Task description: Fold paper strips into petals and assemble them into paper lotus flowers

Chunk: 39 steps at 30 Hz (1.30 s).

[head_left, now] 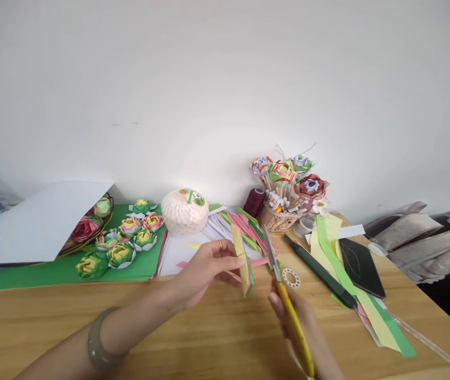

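My left hand (pixel 219 266) pinches a narrow bundle of layered paper strips (pixel 244 274), yellow, pink and green, held upright above the table. In my right hand (pixel 302 316) is a pair of scissors (pixel 294 322) with yellow handles, its metal blades pointing up and away from me. The blades look closed or nearly so and stand just right of the strips, apart from them. Behind both hands lies a heap of cut pink, green and white paper strips (pixel 244 227) on white sheets. A small white ring with holes (pixel 291 277) rests beside the scissors.
Folded paper flowers (pixel 122 255) sit on green paper (pixel 70 274) at left. A foam-wrapped round object (pixel 185 212), a maroon thread spool (pixel 255 201) and a basket (pixel 276 219) of paper flowers stand by the wall. At right lie a dark green cutter-like tool (pixel 323 274), long strips (pixel 383 327) and a black tablet (pixel 361 266).
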Motion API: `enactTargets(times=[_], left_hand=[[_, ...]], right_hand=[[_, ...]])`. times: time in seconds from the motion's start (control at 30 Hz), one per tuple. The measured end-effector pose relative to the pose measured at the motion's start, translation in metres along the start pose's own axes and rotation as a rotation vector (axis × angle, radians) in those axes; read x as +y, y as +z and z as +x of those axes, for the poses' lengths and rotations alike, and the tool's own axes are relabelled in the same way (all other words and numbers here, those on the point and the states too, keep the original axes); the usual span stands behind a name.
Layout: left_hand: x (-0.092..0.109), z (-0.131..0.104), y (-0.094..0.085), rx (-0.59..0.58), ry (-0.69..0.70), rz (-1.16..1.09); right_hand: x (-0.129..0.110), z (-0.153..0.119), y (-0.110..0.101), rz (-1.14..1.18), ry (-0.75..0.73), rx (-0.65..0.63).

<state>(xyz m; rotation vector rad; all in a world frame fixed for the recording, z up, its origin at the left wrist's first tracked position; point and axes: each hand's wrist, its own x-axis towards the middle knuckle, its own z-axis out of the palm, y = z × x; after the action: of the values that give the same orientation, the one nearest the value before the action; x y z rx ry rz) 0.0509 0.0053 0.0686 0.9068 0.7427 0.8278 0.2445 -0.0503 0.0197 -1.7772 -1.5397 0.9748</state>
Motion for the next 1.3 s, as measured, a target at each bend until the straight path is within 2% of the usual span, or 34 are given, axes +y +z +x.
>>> enactTargets(times=[0.07, 0.13, 0.23, 0.4, 0.5, 0.57, 0.6, 0.63, 0.7, 0.8, 0.87, 0.97, 1.3], left_hand=[[0.004, -0.001, 0.000, 0.005, 0.032, 0.018], [0.007, -0.002, 0.001, 0.028, 0.052, 0.051], [0.008, -0.001, 0.000, 0.061, 0.102, 0.144], [0.006, 0.000, -0.004, 0.120, 0.181, 0.326], [0.004, 0.001, -0.006, 0.146, 0.192, 0.386], [0.003, 0.003, -0.007, 0.134, 0.169, 0.396], [0.002, 0.003, -0.006, 0.121, 0.149, 0.391], [0.002, 0.003, -0.006, 0.105, 0.130, 0.379], [0.001, 0.004, -0.004, 0.086, 0.113, 0.348], [0.002, 0.004, -0.004, 0.076, 0.128, 0.315], [0.003, 0.004, -0.007, 0.063, 0.134, 0.318], [0.005, 0.003, -0.015, 0.056, 0.116, 0.328], [0.004, -0.001, -0.043, 0.065, 0.090, 0.305]], right_hand=[[0.005, 0.009, -0.021, -0.269, 0.064, 0.179], [0.014, 0.018, -0.039, -0.502, 0.223, 0.345], [0.034, 0.026, -0.053, -0.641, 0.231, 0.393], [0.063, 0.031, -0.053, -0.768, 0.163, 0.422], [0.054, 0.028, -0.051, -0.902, 0.017, 0.486], [0.033, 0.022, -0.045, -0.851, -0.161, 0.586], [0.020, 0.018, -0.041, -0.769, -0.295, 0.610], [0.004, 0.014, -0.036, -0.663, -0.452, 0.570], [-0.027, 0.009, -0.023, -0.525, -0.687, 0.377], [-0.063, 0.012, -0.008, -0.444, -0.795, 0.157], [-0.076, 0.020, -0.003, -0.451, -0.774, 0.037], [-0.082, 0.033, -0.002, -0.464, -0.727, -0.099], [-0.086, 0.056, 0.009, -0.415, -0.705, -0.310]])
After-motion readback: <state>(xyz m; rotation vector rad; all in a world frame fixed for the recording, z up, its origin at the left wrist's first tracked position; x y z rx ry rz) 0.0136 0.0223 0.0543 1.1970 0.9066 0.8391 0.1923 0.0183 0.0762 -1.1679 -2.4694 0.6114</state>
